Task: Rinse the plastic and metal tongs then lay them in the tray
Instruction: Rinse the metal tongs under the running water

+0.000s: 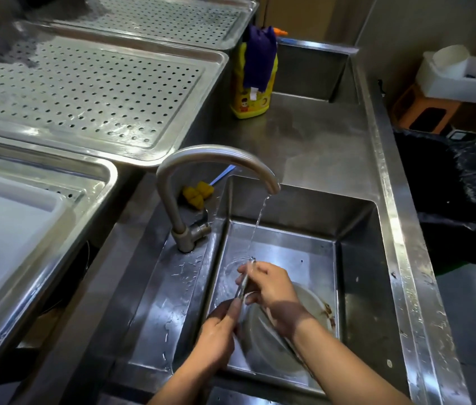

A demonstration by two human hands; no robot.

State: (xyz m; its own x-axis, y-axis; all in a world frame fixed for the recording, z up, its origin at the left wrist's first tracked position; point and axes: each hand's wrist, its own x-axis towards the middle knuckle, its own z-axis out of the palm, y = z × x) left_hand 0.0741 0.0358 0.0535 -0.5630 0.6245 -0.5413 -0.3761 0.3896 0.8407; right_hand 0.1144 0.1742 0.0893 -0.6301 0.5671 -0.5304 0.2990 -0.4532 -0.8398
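We had the left grip [219,337] and right grip [272,290] low inside the sink [356,258], walled by steel on either side and ahead. Above and ahead of them the faucet spout [219,154] arched across, its water stream [258,220] falling to the right grip. A soiled plate [311,298] lay just beneath. Up and left, past the faucet, the perforated tray [85,92] offered free room; a yellow bottle [248,108] stood on the surface far ahead.

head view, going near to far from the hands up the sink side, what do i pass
thin metal tongs → curved brushed-steel tap → yellow plastic bottle draped with a purple cloth → far steel sink basin
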